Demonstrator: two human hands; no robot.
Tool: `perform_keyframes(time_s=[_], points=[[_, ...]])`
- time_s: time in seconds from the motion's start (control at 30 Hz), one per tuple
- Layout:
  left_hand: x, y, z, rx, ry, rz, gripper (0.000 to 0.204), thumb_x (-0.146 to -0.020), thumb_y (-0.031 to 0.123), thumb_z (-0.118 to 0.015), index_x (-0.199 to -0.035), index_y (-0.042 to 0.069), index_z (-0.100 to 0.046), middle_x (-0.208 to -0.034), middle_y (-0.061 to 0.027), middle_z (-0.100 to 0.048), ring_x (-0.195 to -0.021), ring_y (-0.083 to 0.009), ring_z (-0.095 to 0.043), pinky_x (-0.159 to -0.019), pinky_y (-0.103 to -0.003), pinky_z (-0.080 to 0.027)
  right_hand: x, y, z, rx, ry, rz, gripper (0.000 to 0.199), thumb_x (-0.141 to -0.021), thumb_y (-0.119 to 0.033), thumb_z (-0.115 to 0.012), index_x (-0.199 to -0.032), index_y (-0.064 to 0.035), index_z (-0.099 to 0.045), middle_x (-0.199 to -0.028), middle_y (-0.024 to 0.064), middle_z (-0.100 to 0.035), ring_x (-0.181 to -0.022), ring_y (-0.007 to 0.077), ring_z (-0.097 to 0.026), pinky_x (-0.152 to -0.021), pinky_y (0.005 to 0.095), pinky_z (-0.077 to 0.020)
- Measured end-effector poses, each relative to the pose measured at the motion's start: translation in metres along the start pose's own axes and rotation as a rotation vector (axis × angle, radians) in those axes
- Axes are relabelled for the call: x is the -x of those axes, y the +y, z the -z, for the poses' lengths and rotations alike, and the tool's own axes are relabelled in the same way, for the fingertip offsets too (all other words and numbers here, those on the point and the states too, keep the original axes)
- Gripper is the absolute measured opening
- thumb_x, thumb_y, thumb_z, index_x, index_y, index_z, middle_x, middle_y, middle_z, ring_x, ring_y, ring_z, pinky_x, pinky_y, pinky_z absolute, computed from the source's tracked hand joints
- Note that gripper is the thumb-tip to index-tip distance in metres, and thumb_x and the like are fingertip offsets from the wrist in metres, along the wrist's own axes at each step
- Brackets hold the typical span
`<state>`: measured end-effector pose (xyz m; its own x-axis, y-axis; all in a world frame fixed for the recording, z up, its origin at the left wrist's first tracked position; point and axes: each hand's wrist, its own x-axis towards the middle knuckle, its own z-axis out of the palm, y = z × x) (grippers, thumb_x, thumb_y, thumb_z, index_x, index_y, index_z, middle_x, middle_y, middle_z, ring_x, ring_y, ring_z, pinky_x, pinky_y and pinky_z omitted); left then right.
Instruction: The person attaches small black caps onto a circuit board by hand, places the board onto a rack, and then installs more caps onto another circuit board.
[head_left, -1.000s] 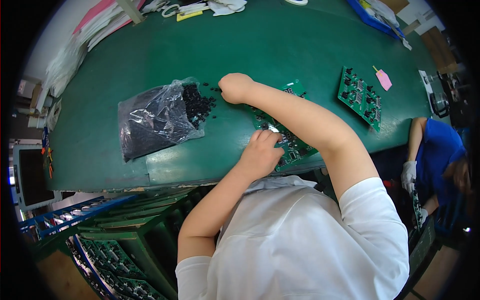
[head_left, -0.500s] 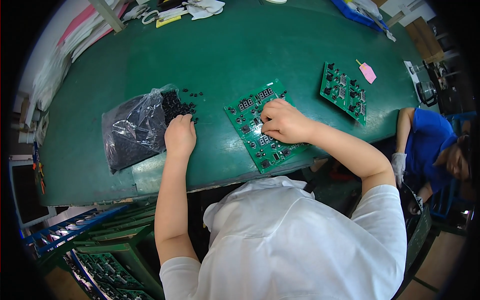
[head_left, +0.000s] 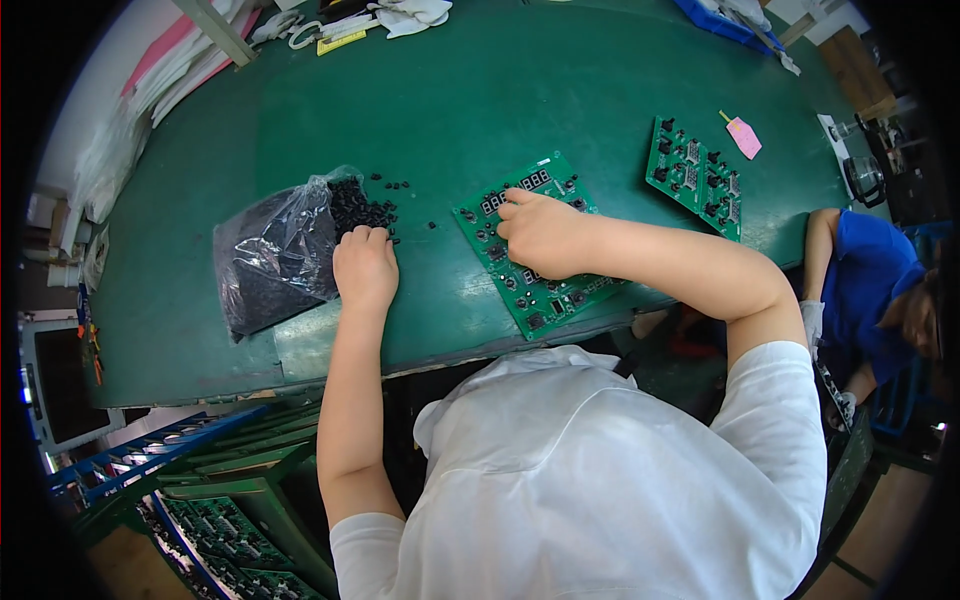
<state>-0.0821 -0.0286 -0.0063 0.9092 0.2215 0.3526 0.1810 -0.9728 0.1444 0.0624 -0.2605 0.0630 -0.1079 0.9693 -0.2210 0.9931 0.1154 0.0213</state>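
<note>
My left hand (head_left: 366, 268) rests at the near edge of a heap of small black plastic parts (head_left: 352, 207). Its fingers are curled in, and whatever they pinch is hidden. The heap spills from the mouth of a clear plastic bag (head_left: 272, 258) full of the same parts. To the right, my right hand (head_left: 543, 236) bends over a green circuit board (head_left: 541, 318) with digit displays and black knobs. Those fingers are drawn together against the board's upper left part; anything between them is too small or covered. One loose black part (head_left: 432, 225) lies between heap and board.
A second green circuit board (head_left: 693, 178) lies to the right, near a pink tag (head_left: 743, 137). At the far edge are white gloves (head_left: 412, 15) and a blue tray (head_left: 722, 22). A co-worker in blue (head_left: 868, 285) sits at right. Racked boards (head_left: 232, 532) stand lower left.
My right hand has shifted up and left across the board, toward the upper displays. A single black part now shows between heap and board. My left hand stays by the heap.
</note>
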Motion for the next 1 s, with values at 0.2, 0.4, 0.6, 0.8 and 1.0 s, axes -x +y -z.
perform_keyframes(time_s=[0.2,0.4,0.6,0.8,1.0], points=[[0.0,-0.008,-0.002,0.022,0.006,-0.159,0.013,-0.074,0.006,-0.06,-0.086,0.005,-0.064,-0.082,-0.0094,-0.058,-0.08,-0.0277,-0.056,-0.07,-0.04,-0.045,-0.019,0.001,0.003,-0.037,-0.29,-0.028,0.012,-0.069,-0.018,-0.063,-0.071,-0.0087,-0.07,-0.074,0.009,-0.067,-0.075,0.0267,-0.063,-0.068,0.0398,-0.0455],[0.005,-0.003,0.002,0.1,0.047,-0.157,0.017,-0.073,0.001,-0.059,-0.089,0.002,-0.064,-0.082,-0.0125,-0.057,-0.079,-0.031,-0.055,-0.07,-0.041,-0.045,-0.049,0.024,0.034,-0.495,-0.168,-0.218,0.018,-0.073,-0.019,-0.058,-0.08,-0.0091,-0.071,-0.084,0.0128,-0.068,-0.079,0.0318,-0.065,-0.069,0.0431,-0.0516],[0.016,0.025,0.013,0.376,0.186,0.047,0.009,-0.079,0.002,-0.06,-0.088,0.001,-0.063,-0.082,-0.014,-0.058,-0.079,-0.0323,-0.056,-0.072,-0.04,-0.046,-0.126,0.034,-0.008,-0.526,0.085,-0.312,0.022,-0.072,-0.016,-0.059,-0.087,-0.005,-0.07,-0.093,0.0155,-0.068,-0.09,0.0317,-0.065,-0.074,0.0443,-0.0517],[0.037,0.097,0.054,0.85,0.02,0.151,0.007,-0.081,0.001,-0.063,-0.088,0.002,-0.064,-0.083,-0.0124,-0.065,-0.074,-0.023,-0.062,-0.067,-0.031,-0.05,-0.127,0.022,-0.004,-0.356,-0.115,-0.254,0.023,-0.072,-0.009,-0.057,-0.09,-0.0043,-0.07,-0.096,0.016,-0.068,-0.093,0.032,-0.065,-0.077,0.0441,-0.0516],[0.007,0.155,0.022,0.717,-0.12,-0.344,0.01,-0.073,0.006,-0.07,-0.082,0.008,-0.067,-0.083,-0.006,-0.061,-0.083,-0.0258,-0.057,-0.078,-0.039,-0.043,-0.074,0.056,-0.02,-0.819,0.471,-0.297,0.016,-0.074,-0.006,-0.055,-0.088,-0.0045,-0.062,-0.082,0.0133,-0.064,-0.076,0.0316,-0.061,-0.068,0.04,-0.048]])
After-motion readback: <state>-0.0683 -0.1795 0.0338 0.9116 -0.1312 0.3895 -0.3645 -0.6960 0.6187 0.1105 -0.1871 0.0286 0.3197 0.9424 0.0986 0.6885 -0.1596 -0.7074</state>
